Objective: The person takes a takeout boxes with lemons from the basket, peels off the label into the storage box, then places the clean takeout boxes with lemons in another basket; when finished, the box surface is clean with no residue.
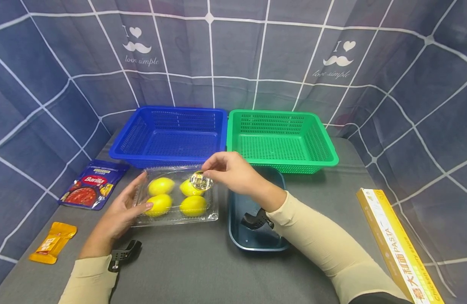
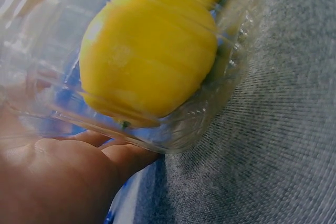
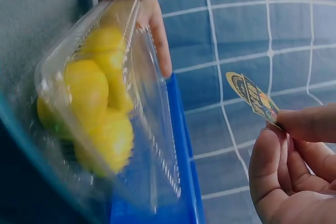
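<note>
A clear plastic clamshell box (image 1: 176,196) holding several yellow lemons (image 1: 160,185) lies on the grey table in front of the blue basket. My left hand (image 1: 141,193) grips its left end, thumb on the lid and fingers around the far side. In the left wrist view my palm (image 2: 58,177) sits under the box's corner (image 2: 210,124), with one lemon (image 2: 149,59) close up. My right hand (image 1: 208,172) pinches a small round sticker (image 1: 200,180) over the box's right rear. In the right wrist view the sticker (image 3: 252,95) is held clear of the box (image 3: 105,114).
A blue basket (image 1: 172,135) and a green basket (image 1: 279,139) stand side by side at the back. A dark blue tray (image 1: 252,240) lies under my right forearm. A Barilla pouch (image 1: 93,183) and an orange packet (image 1: 52,242) lie left. A yellow pasta box (image 1: 397,245) lies right.
</note>
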The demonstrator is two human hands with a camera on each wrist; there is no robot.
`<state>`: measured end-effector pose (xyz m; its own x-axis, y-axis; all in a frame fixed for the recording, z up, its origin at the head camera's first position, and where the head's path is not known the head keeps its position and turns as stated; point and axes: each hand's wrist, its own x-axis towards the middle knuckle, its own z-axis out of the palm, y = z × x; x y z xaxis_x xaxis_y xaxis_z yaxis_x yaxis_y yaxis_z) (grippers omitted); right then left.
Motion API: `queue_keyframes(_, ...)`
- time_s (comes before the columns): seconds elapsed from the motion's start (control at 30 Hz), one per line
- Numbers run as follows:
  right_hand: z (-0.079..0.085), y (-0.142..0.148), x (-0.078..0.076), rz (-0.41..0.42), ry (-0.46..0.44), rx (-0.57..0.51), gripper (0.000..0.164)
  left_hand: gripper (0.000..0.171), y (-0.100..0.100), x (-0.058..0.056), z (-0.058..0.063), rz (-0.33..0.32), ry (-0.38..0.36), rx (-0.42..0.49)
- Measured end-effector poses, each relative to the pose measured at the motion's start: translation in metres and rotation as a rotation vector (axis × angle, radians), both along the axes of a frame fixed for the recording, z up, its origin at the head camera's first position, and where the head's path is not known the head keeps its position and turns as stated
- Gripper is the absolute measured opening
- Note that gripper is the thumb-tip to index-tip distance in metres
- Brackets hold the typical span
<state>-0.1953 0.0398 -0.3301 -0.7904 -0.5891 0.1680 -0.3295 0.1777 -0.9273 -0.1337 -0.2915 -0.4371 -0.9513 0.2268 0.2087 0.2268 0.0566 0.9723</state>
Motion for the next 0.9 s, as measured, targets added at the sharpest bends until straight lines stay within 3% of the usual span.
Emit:
queue_keyframes(0.23, -0.011, 0.033, -0.002, -0.075, -0.05, -0.006, 0.01, 0.079, 0.0, 0.0, 0.0, 0.005, -0.008, -0.012)
queue_keyframes(0.47, -0.022, 0.073, -0.006, -0.082, -0.057, 0.048, 0.01, 0.079, 0.001, -0.001, 0.001, -0.008, -0.008, -0.001)
queue_keyframes(0.77, -0.045, 0.119, -0.012, -0.11, -0.05, 0.206, 0.009, 0.08, 0.001, -0.002, 0.0, -0.022, -0.002, 0.008)
queue_keyframes(0.9, -0.049, 0.127, -0.012, -0.085, -0.032, 0.277, 0.007, 0.081, 0.001, -0.002, -0.001, -0.026, -0.002, 0.028)
